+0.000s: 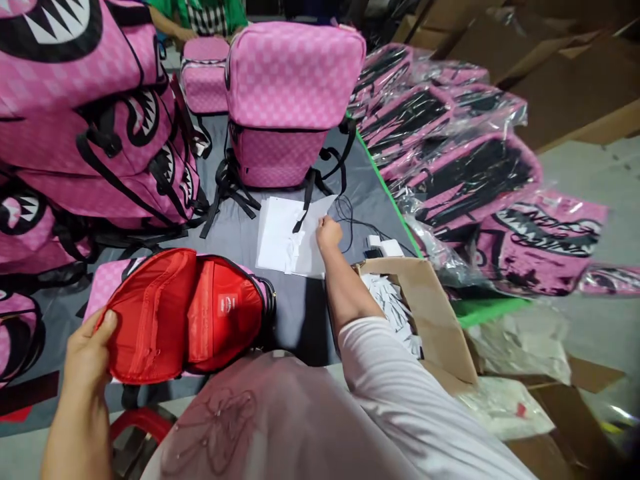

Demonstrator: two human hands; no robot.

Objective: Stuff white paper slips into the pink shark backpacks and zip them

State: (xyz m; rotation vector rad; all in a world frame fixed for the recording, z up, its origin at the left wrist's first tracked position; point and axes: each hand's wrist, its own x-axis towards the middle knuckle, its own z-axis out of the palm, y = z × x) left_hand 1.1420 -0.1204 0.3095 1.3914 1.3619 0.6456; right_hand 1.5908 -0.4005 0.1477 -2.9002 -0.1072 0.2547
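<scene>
My left hand point(93, 347) grips the edge of the unzipped flap of a small bag point(150, 320), whose red lining shows, with a small white label inside. The bag lies at the near edge of the grey table, on something pink. My right hand point(330, 235) is closed at the right edge of white paper sheets point(280, 233), pinching a corner that is lifted a little. Small white slips lie on the sheets. Behind the papers stands a large pink checkered backpack point(297, 80), one of its black straps hanging over them.
Pink shark-mouth bags point(115, 153) are piled at the left. Plastic-wrapped bags point(465, 167) lie at the right. A cardboard box point(430, 300) of white slips sits by my right forearm, near cables and white blocks. Across the table is a person in green point(235, 15).
</scene>
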